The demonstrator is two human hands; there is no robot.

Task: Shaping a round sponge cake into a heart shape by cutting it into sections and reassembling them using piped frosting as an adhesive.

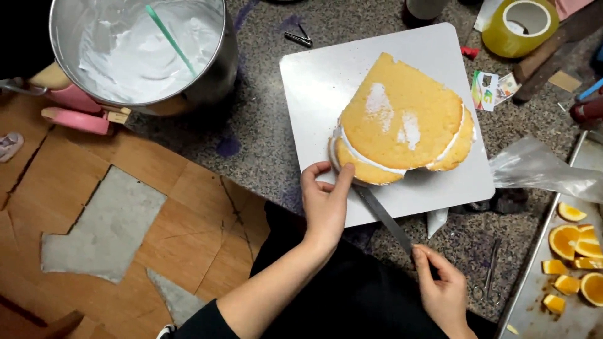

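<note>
A layered sponge cake [402, 122] with white cream between its layers lies on a white square board [326, 75] on a speckled counter. My left hand [325, 201] rests at the cake's near left edge, fingertips touching its side. My right hand [440, 282] grips the handle of a long palette knife [384, 216], whose blade runs up and left under the cake's near edge.
A steel bowl of white cream [141, 47] with a green stick stands at the top left. A metal tray with orange slices [575, 251] sits at the right, scissors [488, 276] beside it. A tape roll [520, 25] and a crumpled plastic bag [543, 169] lie at the right.
</note>
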